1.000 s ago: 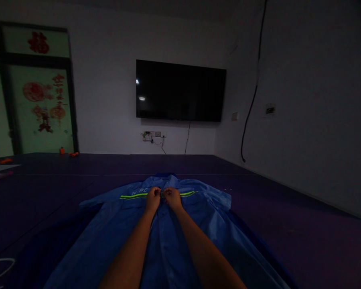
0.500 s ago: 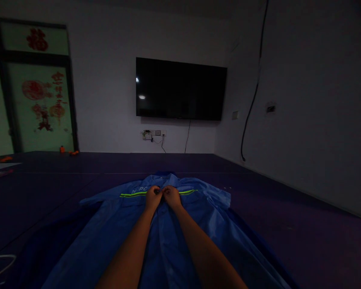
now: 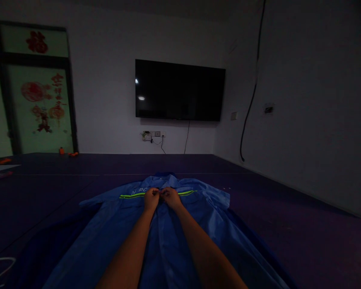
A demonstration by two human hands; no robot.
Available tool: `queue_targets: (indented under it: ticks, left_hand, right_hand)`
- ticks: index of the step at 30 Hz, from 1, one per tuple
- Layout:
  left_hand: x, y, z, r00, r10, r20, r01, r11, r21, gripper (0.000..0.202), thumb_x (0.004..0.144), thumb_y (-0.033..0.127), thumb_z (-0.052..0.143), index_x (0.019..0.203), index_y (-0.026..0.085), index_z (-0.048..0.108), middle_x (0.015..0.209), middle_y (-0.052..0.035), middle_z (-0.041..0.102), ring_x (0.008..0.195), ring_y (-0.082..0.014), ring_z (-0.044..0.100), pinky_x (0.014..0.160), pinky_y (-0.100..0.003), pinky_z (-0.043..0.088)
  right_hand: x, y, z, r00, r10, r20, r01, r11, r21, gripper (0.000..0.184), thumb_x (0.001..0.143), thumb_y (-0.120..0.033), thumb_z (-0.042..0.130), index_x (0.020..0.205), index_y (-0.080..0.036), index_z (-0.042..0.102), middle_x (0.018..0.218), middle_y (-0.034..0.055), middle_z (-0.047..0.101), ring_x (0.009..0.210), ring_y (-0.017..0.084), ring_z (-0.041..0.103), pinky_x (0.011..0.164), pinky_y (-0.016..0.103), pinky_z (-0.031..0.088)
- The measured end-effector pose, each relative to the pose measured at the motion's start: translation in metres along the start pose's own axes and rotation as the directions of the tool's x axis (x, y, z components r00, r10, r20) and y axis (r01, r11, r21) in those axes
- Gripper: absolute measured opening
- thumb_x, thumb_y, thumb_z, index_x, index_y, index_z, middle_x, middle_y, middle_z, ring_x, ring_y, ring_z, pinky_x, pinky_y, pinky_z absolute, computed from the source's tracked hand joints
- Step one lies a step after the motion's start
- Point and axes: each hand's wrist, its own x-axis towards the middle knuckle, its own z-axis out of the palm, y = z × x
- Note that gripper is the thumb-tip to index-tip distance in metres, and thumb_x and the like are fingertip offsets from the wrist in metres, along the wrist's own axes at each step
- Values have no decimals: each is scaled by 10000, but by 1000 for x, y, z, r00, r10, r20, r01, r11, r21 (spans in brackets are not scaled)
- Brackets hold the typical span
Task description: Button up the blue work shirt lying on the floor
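A blue short-sleeved shirt [image 3: 108, 228] with a bright yellow-green stripe and white letters on the chest lies spread out, collar away from me. Under it, a darker blue garment [image 3: 57, 237] shows along both sides. My left hand [image 3: 151, 198] is closed in a pinch on the shirt's front opening, at chest height. Close beside it, my right hand [image 3: 171, 198] pinches the same front edge, fingertips nearly touching the left ones. Whatever small part lies between the fingers is hidden by the hands and the dim light.
The shirt rests on a wide dark purple surface [image 3: 258, 224]. A white cable [image 3: 1, 260] lies at the lower left. Small orange objects [image 3: 74, 154] sit by the glass door [image 3: 39, 108]. A television [image 3: 180, 90] hangs on the far wall; a black cord [image 3: 249, 112] runs down the right wall.
My left hand has shifted slightly left and turned a little, and the fingers of both hands have moved at the placket. The shirt lies as before.
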Motion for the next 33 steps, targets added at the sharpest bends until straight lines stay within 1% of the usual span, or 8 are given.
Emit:
queue_targets:
  ticks: [7,12,16,21,23,27,30,33]
  left_hand:
    - [1,-3,2,999,-46,-12,45,997,-66,68,641,155,563,676,153,621,665,-24,644,635,-135,601,619,-241,455]
    - [1,-5,4,999,-48,-25,44,991,-123,99,635,188,572,706,149,630,659,-28,647,640,-143,609,619,-245,461]
    - [0,-4,4,998,-51,-37,45,987,-152,125,627,193,570,725,149,635,644,-22,647,625,-141,610,616,-244,462]
    - [-1,-1,1,998,-53,-29,48,986,-160,156,629,173,558,762,144,635,647,-17,643,625,-134,608,616,-238,464]
    - [-2,0,1,998,-51,-24,46,987,-157,168,629,153,548,771,143,637,653,-16,644,627,-130,606,618,-236,465]
    - [-1,-1,1,999,-44,-22,41,988,-149,209,631,106,508,787,143,642,699,-22,657,647,-122,606,618,-223,469]
    - [0,-2,2,999,-43,-22,39,989,-144,240,631,85,489,805,141,644,719,-25,659,654,-116,604,616,-215,471]
    - [-1,-2,1,999,-44,-14,41,989,-142,250,637,89,490,827,138,645,714,-26,654,652,-116,603,614,-215,472]
  right_hand:
    - [-6,7,-2,999,-10,54,8,999,37,225,683,-109,465,844,-177,607,570,-33,563,466,91,500,457,183,378]
    - [-8,6,-3,999,-27,36,26,999,25,278,709,-90,386,869,-169,599,603,-14,572,492,100,519,458,188,376]
    - [-9,2,-3,999,-32,18,33,999,-18,258,722,-98,398,883,-169,588,607,-14,564,497,104,518,458,191,367]
    - [-10,-6,-7,999,-42,-1,42,994,-102,219,716,-94,463,876,-180,584,623,-16,564,581,118,536,540,204,374]
    - [-12,-11,-9,999,-48,0,47,983,-178,212,729,-102,476,898,-180,579,658,-4,580,623,127,547,570,211,371]
    - [-18,-22,-11,998,-59,19,62,914,-400,200,771,-149,498,960,-178,557,779,35,622,733,149,577,629,222,367]
    - [-21,-28,-12,999,-44,25,51,880,-472,205,793,-171,496,993,-181,541,839,47,632,785,154,585,649,221,360]
    - [-23,-30,-12,999,-30,30,41,866,-499,204,807,-181,485,1006,-187,529,855,44,636,801,153,588,653,220,354]
